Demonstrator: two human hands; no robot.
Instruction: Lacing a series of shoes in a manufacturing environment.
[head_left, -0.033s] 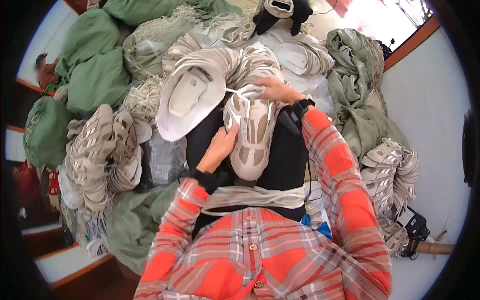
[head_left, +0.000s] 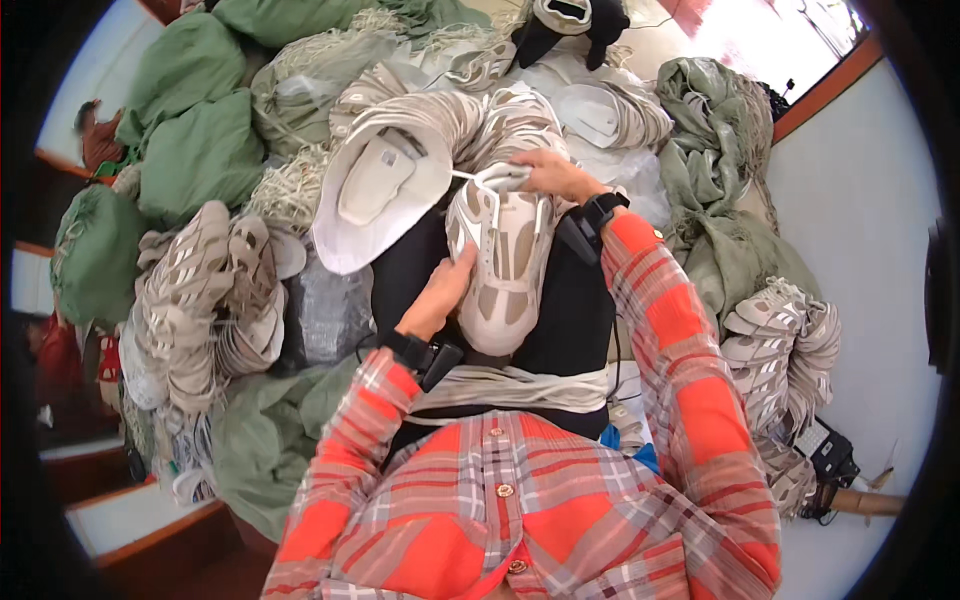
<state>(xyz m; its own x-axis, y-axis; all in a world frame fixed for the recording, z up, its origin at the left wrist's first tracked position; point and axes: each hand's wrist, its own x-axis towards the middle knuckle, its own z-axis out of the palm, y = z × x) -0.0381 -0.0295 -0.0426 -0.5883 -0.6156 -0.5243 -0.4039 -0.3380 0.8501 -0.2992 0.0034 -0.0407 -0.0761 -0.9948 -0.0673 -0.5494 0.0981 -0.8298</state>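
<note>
A beige and white shoe upper (head_left: pixel 507 300) lies over my lap between my knees, its toe toward me. My left hand (head_left: pixel 438 292) grips its left side, the thumb lying along the edge. My right hand (head_left: pixel 558 178) pinches the collar at the far end, its fingertips partly hidden. A short white lace (head_left: pixel 462 175) runs from the upper's left side toward a fanned stack of uppers (head_left: pixel 338 240), whose pale inner side faces up. Across my lap stretches a bundle of off-white laces (head_left: pixel 510 393).
Green sacks (head_left: pixel 195 160) crowd the far left. More stacked uppers stand at my left (head_left: pixel 185 300) and right (head_left: pixel 765 345). Beyond the right stack rises a white wall (head_left: pixel 870 240). A person (head_left: pixel 100 140) sits at the far left.
The view has shifted slightly. My left wrist is turned a little, showing more of the black device on it. Both hands keep their hold on the shoe upper.
</note>
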